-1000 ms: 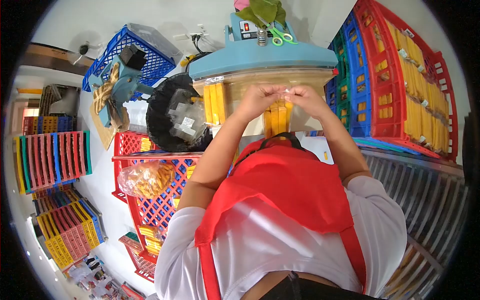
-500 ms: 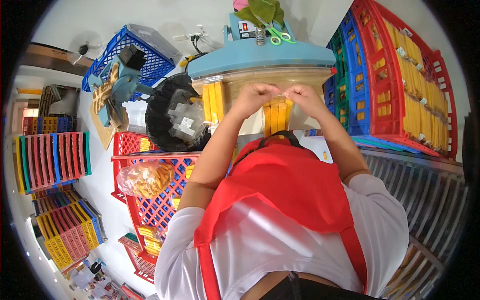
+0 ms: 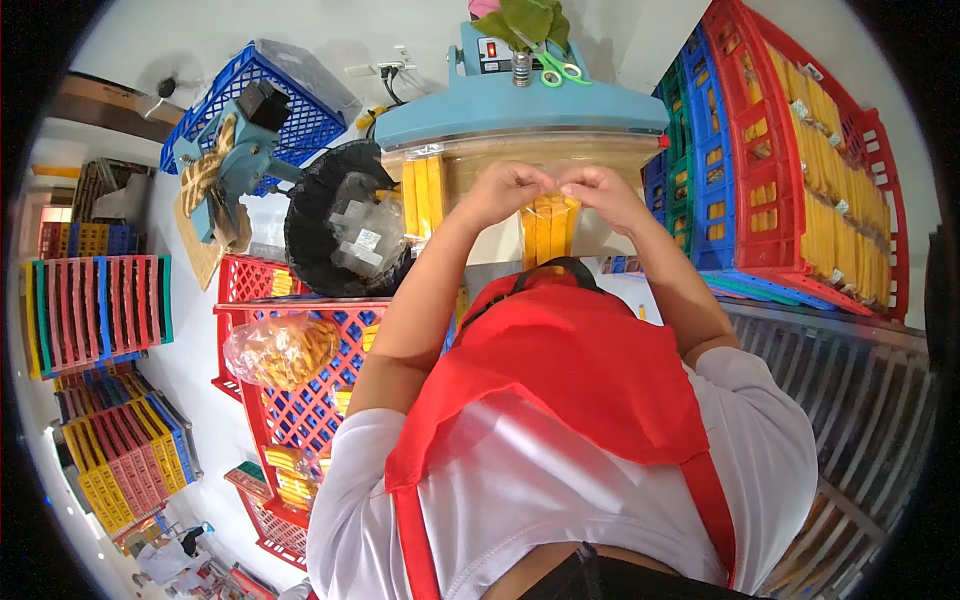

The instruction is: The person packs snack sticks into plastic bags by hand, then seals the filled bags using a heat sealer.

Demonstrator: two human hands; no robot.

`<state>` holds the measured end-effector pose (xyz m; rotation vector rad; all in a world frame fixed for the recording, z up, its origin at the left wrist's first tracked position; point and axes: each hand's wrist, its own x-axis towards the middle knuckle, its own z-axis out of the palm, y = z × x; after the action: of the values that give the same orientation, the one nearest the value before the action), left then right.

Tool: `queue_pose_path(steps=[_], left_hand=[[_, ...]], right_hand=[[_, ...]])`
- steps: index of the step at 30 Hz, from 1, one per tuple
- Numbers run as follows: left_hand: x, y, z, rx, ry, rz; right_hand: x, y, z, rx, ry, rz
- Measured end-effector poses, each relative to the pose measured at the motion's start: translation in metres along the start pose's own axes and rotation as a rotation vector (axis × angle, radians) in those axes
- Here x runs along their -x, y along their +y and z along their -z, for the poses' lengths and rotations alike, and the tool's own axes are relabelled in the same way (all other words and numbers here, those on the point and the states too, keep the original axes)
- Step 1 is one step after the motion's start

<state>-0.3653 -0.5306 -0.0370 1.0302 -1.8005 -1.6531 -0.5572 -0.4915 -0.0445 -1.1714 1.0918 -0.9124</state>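
Head view: a person in a red apron works at a pale surface in the upper middle of the frame, both hands at the top of a clear bag of yellow sticks. The left hand and the right hand nearly meet, the fingers of each drawn narrow, apparently pinching the bag's mouth, though the thin film is hard to make out at this size. The bag lies just below a blue machine, its lower end close to the apron; a second filled bag lies to its left. The risks, by judgement: an uneven pull between the hands could split or crease the film, a slack pinch could let sticks slide out, and a nudge from the apron could shift the bag. Green-handled scissors, resting atop the machine, could slide if it were jolted.
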Motion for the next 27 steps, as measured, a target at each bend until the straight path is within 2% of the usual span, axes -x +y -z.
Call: queue_pose_path(steps=[1,5,7,9,13,18,20,21,24,26,27], left_hand=[[0.000,0.000,-0.001,-0.016,-0.002,-0.065],[0.001,0.001,-0.002,-0.047,0.053,-0.012],[0.006,-0.002,-0.007,0.110,0.195,-0.011],[0.011,-0.012,-0.010,0.156,0.254,-0.007],[0.011,-0.042,-0.031,0.327,0.430,-0.033],[-0.013,-0.072,-0.036,0.152,0.533,-0.074],[-0.023,-0.060,-0.030,0.302,0.522,0.074],[-0.029,-0.060,-0.025,0.303,0.518,0.076],[-0.050,-0.066,-0.013,0.405,0.522,0.090],[-0.059,-0.076,-0.010,0.281,0.671,-0.045],[-0.062,-0.085,-0.008,0.283,0.671,-0.041]], right_hand=[[-0.001,0.002,0.002,0.002,-0.002,0.000],[-0.006,0.013,0.006,0.014,0.044,-0.037],[-0.007,0.015,0.002,-0.009,0.081,-0.025],[-0.011,0.017,-0.002,-0.198,0.222,-0.074],[-0.032,0.042,0.001,-0.295,0.262,-0.083],[-0.061,0.059,0.007,-0.334,0.276,-0.333],[-0.080,0.063,0.011,-0.366,0.287,-0.371],[-0.087,0.057,0.010,-0.395,0.300,-0.407],[-0.103,0.045,0.003,-0.470,0.446,-0.426],[-0.099,0.048,-0.004,-0.540,0.500,-0.417],[-0.090,0.047,-0.008,-0.595,0.433,-0.284]])
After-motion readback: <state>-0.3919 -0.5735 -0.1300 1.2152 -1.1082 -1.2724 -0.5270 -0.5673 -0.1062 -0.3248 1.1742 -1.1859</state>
